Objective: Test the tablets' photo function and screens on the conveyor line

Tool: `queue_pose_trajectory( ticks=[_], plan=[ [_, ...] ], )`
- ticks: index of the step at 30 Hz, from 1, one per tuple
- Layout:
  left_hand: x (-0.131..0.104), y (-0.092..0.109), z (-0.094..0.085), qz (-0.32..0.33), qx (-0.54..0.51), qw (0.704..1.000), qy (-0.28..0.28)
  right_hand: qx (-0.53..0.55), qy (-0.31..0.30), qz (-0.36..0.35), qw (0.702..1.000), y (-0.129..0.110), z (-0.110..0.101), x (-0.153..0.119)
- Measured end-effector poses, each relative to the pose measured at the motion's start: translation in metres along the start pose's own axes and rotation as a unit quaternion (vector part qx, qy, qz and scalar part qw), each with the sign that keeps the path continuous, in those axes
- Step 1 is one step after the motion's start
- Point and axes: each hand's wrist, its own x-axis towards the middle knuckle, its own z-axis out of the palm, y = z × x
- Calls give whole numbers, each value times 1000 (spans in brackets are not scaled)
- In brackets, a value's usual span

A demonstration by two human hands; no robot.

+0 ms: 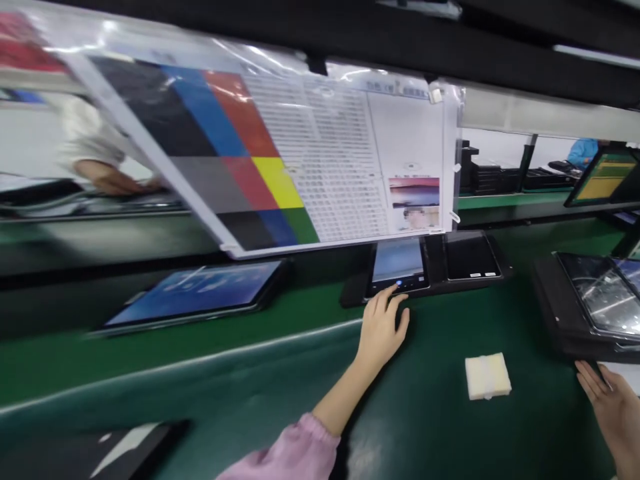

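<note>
My left hand (383,327) reaches out with fingers apart, the fingertips on the lower edge of a lit tablet (399,260) that shows a blue-grey picture. That tablet lies in a black holder (436,267), beside a second tablet (470,255) with a dark screen. At the right edge, my right hand (607,403) is partly cut off, close below a black tray (555,307) bearing a glossy tablet (607,293). Something thin and dark shows between its fingers; I cannot make out what it is. A pale yellow sponge-like block (488,377) with a whitish band lies between my hands.
A large tablet (200,290) with a blue screen leans at the left. A plastic-sleeved colour chart (280,160) hangs above the green bench (425,413). One dark device (125,453) is at lower left. Beyond are another person's hand (113,179) and a blue sleeve (583,152).
</note>
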Motion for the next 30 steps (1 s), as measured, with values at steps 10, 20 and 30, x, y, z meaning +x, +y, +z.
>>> queue_pose_trajectory(
  ticks=[10,20,30],
  plan=[
    [15,-19,7,-22,66,997,21,30,18,-2,999,7,-4,11],
    [26,-20,17,34,70,997,0,84,52,-4,995,0,8,9],
    [46,0,44,45,52,998,-10,172,62,-18,983,-7,23,-5]
  ],
)
